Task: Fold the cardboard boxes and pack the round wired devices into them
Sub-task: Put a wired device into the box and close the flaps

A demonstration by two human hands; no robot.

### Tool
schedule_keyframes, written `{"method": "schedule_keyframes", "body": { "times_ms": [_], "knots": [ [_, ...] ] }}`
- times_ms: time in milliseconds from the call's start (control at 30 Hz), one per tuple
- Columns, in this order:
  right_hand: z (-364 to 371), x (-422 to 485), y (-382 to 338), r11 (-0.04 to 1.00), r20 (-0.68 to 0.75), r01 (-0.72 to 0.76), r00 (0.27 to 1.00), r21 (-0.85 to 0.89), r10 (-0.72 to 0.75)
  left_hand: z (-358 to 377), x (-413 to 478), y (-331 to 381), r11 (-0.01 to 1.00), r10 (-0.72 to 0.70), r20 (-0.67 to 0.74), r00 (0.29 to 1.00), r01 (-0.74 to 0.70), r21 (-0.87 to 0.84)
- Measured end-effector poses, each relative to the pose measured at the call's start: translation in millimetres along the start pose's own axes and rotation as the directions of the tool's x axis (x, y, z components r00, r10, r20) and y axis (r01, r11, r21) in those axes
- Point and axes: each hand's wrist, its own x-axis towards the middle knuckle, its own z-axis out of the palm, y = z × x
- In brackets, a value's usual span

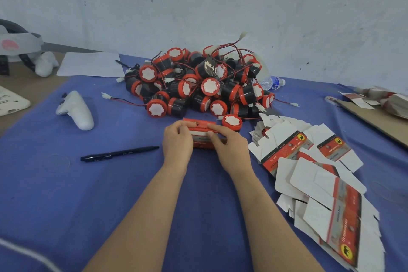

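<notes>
A small red and white cardboard box [202, 137] sits on the blue cloth at the centre, between both hands. My left hand [177, 142] grips its left end, fingers curled over the top edge. My right hand [229, 146] grips the right end, fingers laid along the top flap and thumb at the front. Behind the box lies a big pile of round wired devices [198, 86], black with red rims and white faces. One device [231, 122] stands just beyond my right hand. Flat unfolded boxes [320, 174] are heaped at the right.
A black pen [119, 153] lies left of my hands. A white controller [76, 110] lies further left, a headset [19, 51] at the far left, a water bottle [272, 83] behind the pile. A brown board [375, 121] with packets runs along the right edge.
</notes>
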Motion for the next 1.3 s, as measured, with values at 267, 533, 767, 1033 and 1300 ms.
{"method": "schedule_keyframes", "body": {
  "times_ms": [267,533,767,1033,1300],
  "knots": [
    [5,3,-3,0.964,-0.007,-0.200,0.979,0.174,0.204,-4,-3,-3,0.992,0.084,0.022,0.996,-0.086,0.089],
    [7,6,-10,0.847,0.088,-0.409,0.910,0.340,0.404,-2,1,-7,0.989,-0.039,0.053,0.998,0.031,0.145],
    [8,2,-14,0.857,0.115,-0.386,0.922,0.342,0.369,-2,-3,-8,0.991,-0.004,0.042,0.999,-0.001,0.136],
    [-30,-15,-51,0.751,-0.069,-0.130,0.971,0.648,0.228,9,-36,39,0.956,0.265,0.097,0.959,-0.248,-0.158],
    [-240,-83,-53,0.747,-0.457,-0.043,0.767,0.664,0.450,152,-164,142,0.911,0.310,0.492,0.814,-0.107,-0.397]
  ]
}}
